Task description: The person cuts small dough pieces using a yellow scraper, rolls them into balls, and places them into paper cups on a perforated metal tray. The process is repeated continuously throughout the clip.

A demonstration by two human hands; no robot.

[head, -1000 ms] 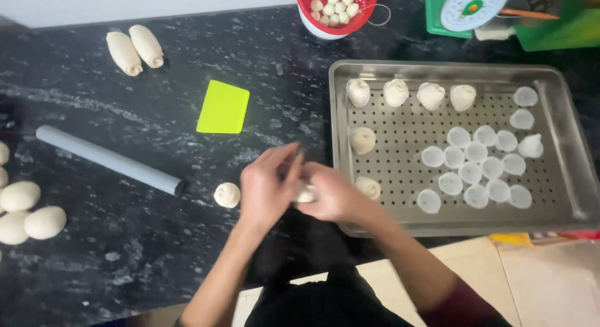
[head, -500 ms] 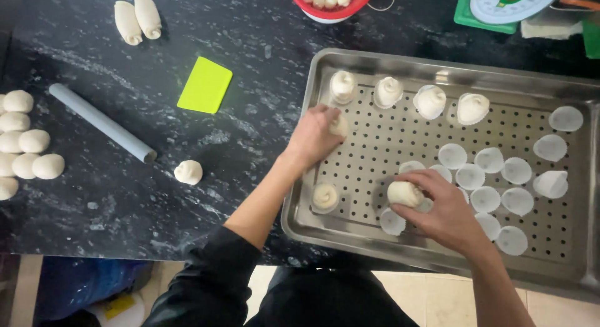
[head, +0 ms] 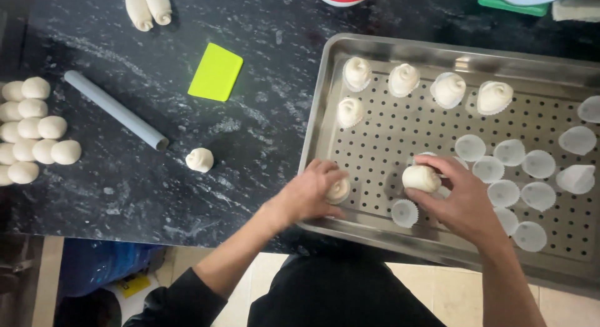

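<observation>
I take the perforated steel tray (head: 375, 52) as my landmark. My right hand (head: 459, 199) is over the tray's middle, toward its near side, with the fingers curled snugly around a shaped dough bun (head: 420, 178); the thumb and fingertips cup it from the near side, so it is held, not resting free. Directly beneath and just beyond that bun lies an empty paper cup liner (head: 425, 157), mostly hidden by it, and another empty liner (head: 404, 213) sits just to the left of my palm, nearer the tray's front rim. The bun looks roundish with no clear long axis, its swirled top facing up.

My left hand (head: 309, 193) is at the tray's near left corner, fingers closed loosely over a second bun in its liner (head: 339, 190), which sits just inside the tray wall. Whether that bun is gripped or only pressed I cannot tell.

Along the tray's far edge stand four filled liners (head: 425, 86) in a row, with a fifth filled one (head: 350, 111) just in front of the leftmost. A cluster of empty liners (head: 531, 164) covers the tray's right half.

Left of the tray, on the dark stone counter (head: 250, 146), lie a lone shaped bun (head: 200, 159), a grey rolling pin (head: 115, 109), a lime-green scraper (head: 215, 71) and, well off, a group of plain dough balls (head: 34, 127).
</observation>
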